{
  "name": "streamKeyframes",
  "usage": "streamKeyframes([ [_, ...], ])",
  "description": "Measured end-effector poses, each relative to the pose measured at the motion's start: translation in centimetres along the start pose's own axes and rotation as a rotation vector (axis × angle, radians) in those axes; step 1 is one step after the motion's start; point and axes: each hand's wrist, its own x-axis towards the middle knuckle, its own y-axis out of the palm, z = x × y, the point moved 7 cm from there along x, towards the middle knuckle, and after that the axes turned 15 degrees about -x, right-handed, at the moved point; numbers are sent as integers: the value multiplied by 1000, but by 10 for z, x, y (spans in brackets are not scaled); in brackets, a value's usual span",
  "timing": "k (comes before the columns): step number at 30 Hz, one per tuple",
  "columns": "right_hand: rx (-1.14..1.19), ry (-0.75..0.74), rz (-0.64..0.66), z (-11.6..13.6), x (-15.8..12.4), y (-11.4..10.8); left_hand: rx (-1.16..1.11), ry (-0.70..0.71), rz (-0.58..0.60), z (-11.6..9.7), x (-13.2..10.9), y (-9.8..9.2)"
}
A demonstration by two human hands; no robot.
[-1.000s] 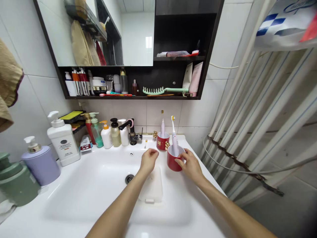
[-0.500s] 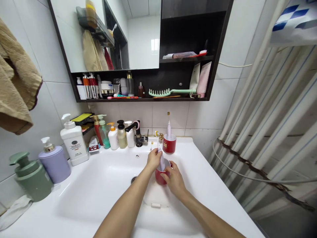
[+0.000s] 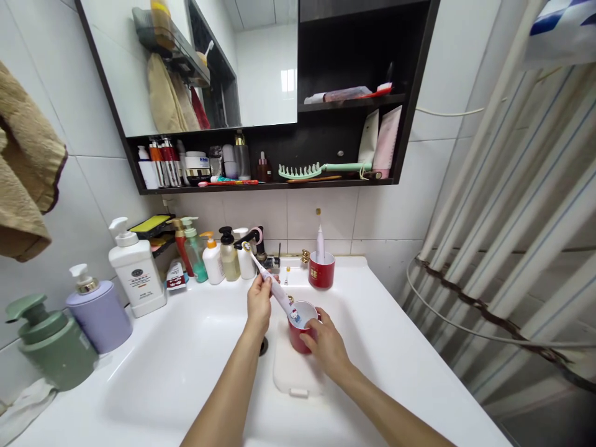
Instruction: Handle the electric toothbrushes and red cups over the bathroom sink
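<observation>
A pale pink electric toothbrush is tilted to the left, its head up near the faucet and its lower end over the rim of a red cup. Its handle is gripped by my left hand. My right hand is closed around the right side of the cup, partly hiding its handle. The cup, white inside, rests on a whitish flat case in the basin. Behind it, a second red cup holds another electric toothbrush upright.
A black faucet rises at the back of the white sink. Several pump bottles line the left and back rim. Above hangs a dark mirror cabinet with toiletries; pale pleated folds hang at right.
My left hand has moved left with the toothbrush, which has gone from nearly upright in the cup to tilted, mostly lifted out. My right hand stays on the cup.
</observation>
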Motion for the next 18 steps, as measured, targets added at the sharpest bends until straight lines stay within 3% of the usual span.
streamKeyframes([
  [4,52,-2,11,0,2,-9,-93,-46,-20,-13,-3,-1],
  [7,230,23,-4,3,2,-28,-180,-143,-8,-6,-11,6],
  [11,569,-22,304,23,-11,-25,-259,-335,53,19,-25,22],
  [13,639,-20,429,28,-22,-16,-277,-356,45,24,-27,23],
  [18,634,36,505,23,-35,4,-263,-278,-32,19,-19,11],
])
